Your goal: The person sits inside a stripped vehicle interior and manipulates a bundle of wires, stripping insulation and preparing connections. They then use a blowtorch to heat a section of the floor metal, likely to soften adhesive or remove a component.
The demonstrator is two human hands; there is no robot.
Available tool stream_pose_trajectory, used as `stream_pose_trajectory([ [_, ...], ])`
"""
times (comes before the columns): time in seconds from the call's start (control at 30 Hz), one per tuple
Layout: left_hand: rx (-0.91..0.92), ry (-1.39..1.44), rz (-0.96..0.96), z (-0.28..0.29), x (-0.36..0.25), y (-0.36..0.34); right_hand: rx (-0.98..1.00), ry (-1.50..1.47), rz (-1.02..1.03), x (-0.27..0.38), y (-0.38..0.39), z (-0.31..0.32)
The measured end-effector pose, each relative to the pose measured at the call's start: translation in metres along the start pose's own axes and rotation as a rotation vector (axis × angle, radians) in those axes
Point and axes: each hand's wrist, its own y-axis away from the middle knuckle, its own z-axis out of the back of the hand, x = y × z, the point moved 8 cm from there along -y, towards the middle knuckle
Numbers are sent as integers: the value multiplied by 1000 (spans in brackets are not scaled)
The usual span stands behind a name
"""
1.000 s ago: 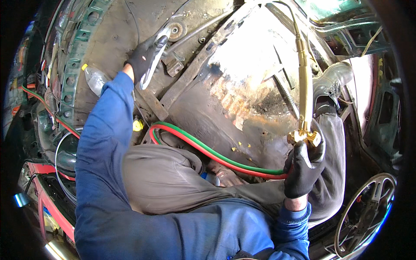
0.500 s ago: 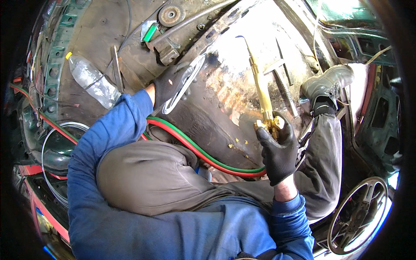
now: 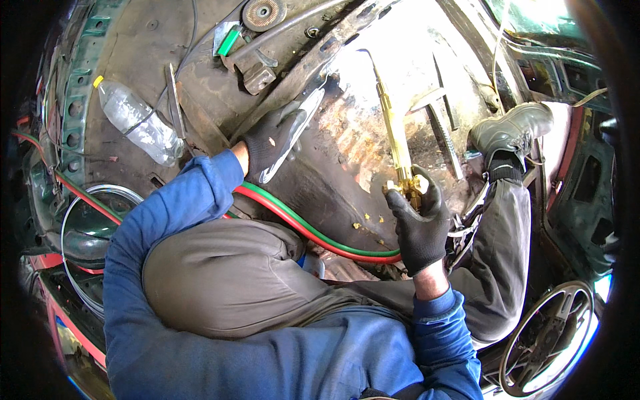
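Note:
My right hand [image 3: 423, 230], in a black glove, is closed around the valve end of a brass gas torch [image 3: 397, 137]. Its thin bent tip points away from me, over a bright, scorched patch of metal floor. No flame shows at the tip. A joined red and green hose [image 3: 313, 239] runs across the floor below the torch, toward my right hand. On the left, my gloved left hand [image 3: 270, 139] grips a flattened coil of pale wire [image 3: 298, 130], whose loose end sticks up at the top. The glove hides some of its fingers.
A clear plastic bottle [image 3: 141, 125] with a yellow cap lies at the left. Farther off are a grinding disc [image 3: 276, 19] and a small green object [image 3: 229, 41]. Metal strips [image 3: 445, 137] lie right of the torch, near my shoe [image 3: 512, 129]. A steering wheel [image 3: 548, 340] stands at lower right.
My left hand and the wire coil have shifted slightly right, and the coil has turned so it looks narrower. The torch has moved a little left and away from me, still in my right hand.

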Motion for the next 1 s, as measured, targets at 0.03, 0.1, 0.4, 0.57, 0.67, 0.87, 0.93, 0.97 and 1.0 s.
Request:
stream_pose_trajectory([
  [0.03, -8, 12, 4, 0, 1, 0, 4, -12, 13, -3, -1, 1],
  [0.1, -24, 36, 11, 1, 4, -2, 10, -27, 27, -6, -2, 0],
  [0.4, -53, 57, 76, 2, 16, -7, 43, -8, 60, -8, -2, -4],
  [0.57, -48, 45, 27, 3, 15, -5, 25, 23, 149, -10, -2, -3],
  [0.67, -26, 31, 20, 2, 11, -6, 37, 15, 107, -9, -2, -3],
  [0.87, -52, 21, 28, 2, 7, -5, 23, 28, 189, -8, -4, -3],
  [0.93, -62, 45, 29, 1, 6, -4, 28, 52, 139, -7, -4, -3],
  [0.97, -51, 33, 61, 0, 7, -4, 30, 64, 115, -7, -4, -3],
  [1.0, -39, 22, 91, 0, 6, -4, 34, 33, 89, -9, -4, -3],
])
